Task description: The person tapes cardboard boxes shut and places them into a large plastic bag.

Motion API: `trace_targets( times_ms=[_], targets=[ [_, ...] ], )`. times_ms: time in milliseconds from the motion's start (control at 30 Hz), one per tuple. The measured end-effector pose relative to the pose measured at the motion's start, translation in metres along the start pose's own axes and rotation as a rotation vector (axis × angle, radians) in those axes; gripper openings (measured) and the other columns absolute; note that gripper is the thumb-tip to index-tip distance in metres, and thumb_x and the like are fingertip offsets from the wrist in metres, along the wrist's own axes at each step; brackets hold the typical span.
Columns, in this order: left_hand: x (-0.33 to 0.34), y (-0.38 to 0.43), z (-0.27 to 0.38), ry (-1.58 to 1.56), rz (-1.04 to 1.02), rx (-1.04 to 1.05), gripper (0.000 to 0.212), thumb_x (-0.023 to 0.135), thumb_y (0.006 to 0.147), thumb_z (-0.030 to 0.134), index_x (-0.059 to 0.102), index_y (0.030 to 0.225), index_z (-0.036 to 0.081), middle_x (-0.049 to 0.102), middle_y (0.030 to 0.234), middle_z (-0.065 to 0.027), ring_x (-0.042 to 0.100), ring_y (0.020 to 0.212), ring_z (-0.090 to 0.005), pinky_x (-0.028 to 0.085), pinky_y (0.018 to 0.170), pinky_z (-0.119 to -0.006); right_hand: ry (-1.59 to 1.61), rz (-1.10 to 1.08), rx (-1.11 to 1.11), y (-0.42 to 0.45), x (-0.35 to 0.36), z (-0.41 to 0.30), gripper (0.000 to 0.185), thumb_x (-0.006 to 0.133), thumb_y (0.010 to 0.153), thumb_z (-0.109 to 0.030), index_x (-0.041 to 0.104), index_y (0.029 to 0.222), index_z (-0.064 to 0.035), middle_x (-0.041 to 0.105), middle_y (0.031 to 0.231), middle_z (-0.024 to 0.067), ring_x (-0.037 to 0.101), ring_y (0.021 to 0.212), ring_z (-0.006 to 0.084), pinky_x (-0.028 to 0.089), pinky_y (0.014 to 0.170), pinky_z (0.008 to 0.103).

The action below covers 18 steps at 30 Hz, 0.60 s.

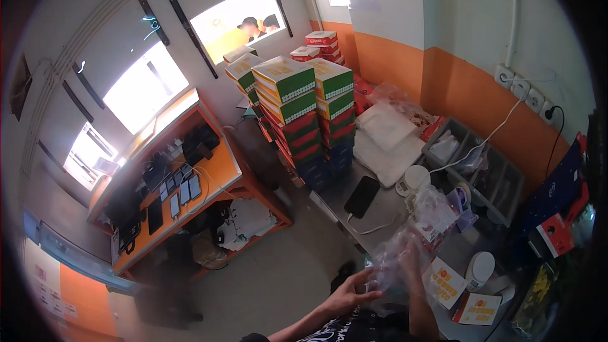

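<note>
A crumpled clear plastic bag (387,263) hangs between my two hands, close to my body at the table's front edge. My left hand (354,289) has its thumb and fingers curled around the near left side of the bag. Blurred and partly behind the film, my right hand (412,256) reaches up along the bag's right side; its fingertips are hard to make out. Just beyond it lies a printed packet (437,225) under more clear plastic (427,202). Small white-and-orange printed cartons (444,282) lie right of my right forearm.
Tall stacks of printed boxes (285,80) stand on the far table part. Nearer are a black phone (362,196) on a cable, white sheets (387,145), a grey divided bin (494,194), a purple tape dispenser (465,213) and a white scale (479,268). An orange desk (223,166) holds several phones.
</note>
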State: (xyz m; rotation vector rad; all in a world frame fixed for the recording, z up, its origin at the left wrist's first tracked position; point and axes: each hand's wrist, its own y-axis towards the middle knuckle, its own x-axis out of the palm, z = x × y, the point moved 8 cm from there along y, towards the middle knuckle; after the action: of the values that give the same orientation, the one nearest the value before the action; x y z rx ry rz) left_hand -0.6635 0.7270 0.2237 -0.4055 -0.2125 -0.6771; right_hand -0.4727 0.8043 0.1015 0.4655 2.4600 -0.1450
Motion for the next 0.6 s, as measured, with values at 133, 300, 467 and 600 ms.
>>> trace_targets(
  times_ms=[133,300,467,600],
  targets=[
    [0.0,0.009,-0.006,0.04,0.108,0.004,0.056,0.065,0.087,0.015,0.045,0.139,0.008,0.059,0.118,-0.0062,0.054,0.103,-0.012,0.043,0.091,-0.028,-0.637,-0.472,-0.069,-0.064,0.035,0.023,0.049,0.052,0.088,-0.018,0.044,0.132,0.0022,0.047,0.133,0.0249,0.047,0.124,0.0293,0.041,0.1,0.0413],
    [-0.023,0.02,-0.055,0.14,0.146,-0.017,0.058,0.062,0.084,0.008,0.044,0.139,0.006,0.059,0.114,-0.0065,0.054,0.101,-0.0124,0.044,0.09,-0.027,-0.692,-0.406,-0.075,-0.102,0.013,-0.002,0.057,0.054,0.084,-0.01,0.039,0.136,0.0058,0.033,0.143,0.0315,0.038,0.131,0.043,0.037,0.105,0.045],
    [-0.027,0.041,-0.031,-0.096,0.215,-0.04,0.052,0.06,0.084,0.003,0.048,0.135,0.003,0.059,0.1,-0.0027,0.056,0.094,-0.0132,0.047,0.083,-0.027,-0.567,-0.37,-0.303,-0.124,-0.029,-0.05,0.057,0.06,0.083,-0.012,0.042,0.134,0.008,0.028,0.145,0.0318,0.041,0.129,0.0407,0.039,0.104,0.0412],
    [-0.06,0.051,-0.04,-0.146,0.238,-0.008,0.041,0.059,0.086,0.003,0.052,0.126,0.003,0.059,0.104,-0.0067,0.059,0.088,-0.0176,0.052,0.073,-0.036,0.078,-0.271,-0.424,-0.158,-0.119,-0.097,0.035,0.062,0.089,-0.02,0.059,0.115,0.0035,0.054,0.128,0.0249,0.061,0.109,0.0348,0.05,0.09,0.04]
  ],
)
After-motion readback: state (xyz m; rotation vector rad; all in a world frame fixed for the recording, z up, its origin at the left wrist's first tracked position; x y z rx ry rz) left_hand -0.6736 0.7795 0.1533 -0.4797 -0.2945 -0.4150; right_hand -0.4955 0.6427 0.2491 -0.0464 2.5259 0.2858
